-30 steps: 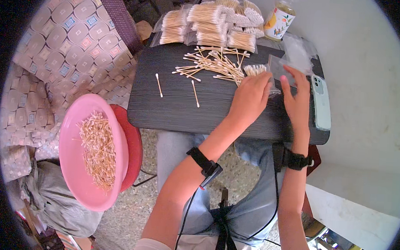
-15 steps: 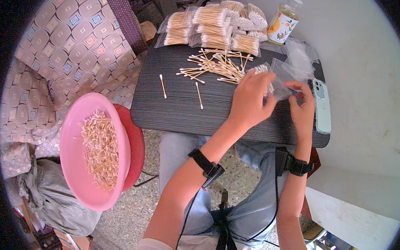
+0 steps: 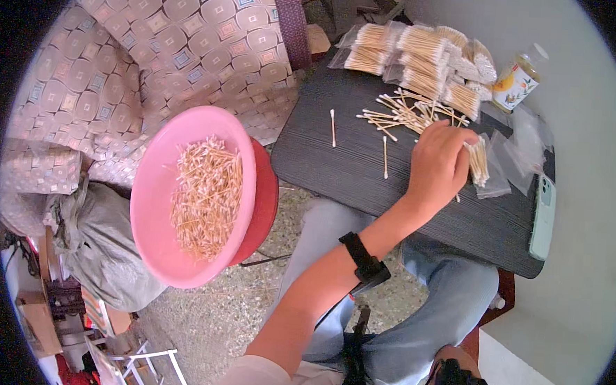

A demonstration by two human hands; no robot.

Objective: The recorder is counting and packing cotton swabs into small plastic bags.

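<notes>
My left hand (image 3: 436, 164) is over the right part of the black table, fingers curled and closed round a small clear plastic bag (image 3: 495, 185) of cotton swabs (image 3: 477, 164). Part of the bundle is hidden behind the fingers. Just beyond the hand, loose cotton swabs (image 3: 413, 114) lie in a tangled heap. Two single swabs lie apart, one swab (image 3: 333, 128) to the left and another swab (image 3: 385, 157) nearer the hand. My right hand (image 3: 451, 354) is low in the picture by my thigh, at the strapped wrist; its fingers are hidden.
Filled swab bags (image 3: 423, 55) are stacked at the table's back, beside a bottle (image 3: 519, 78). Empty clear bags (image 3: 526, 145) and a pale phone (image 3: 543, 217) lie along the right edge. A pink basin (image 3: 150, 215) of swabs sits on a red stool (image 3: 262, 197) at left.
My right hand has left the bag and dropped toward my lap. My left hand keeps the bag. The view has swung left, so the table appears farther right.
</notes>
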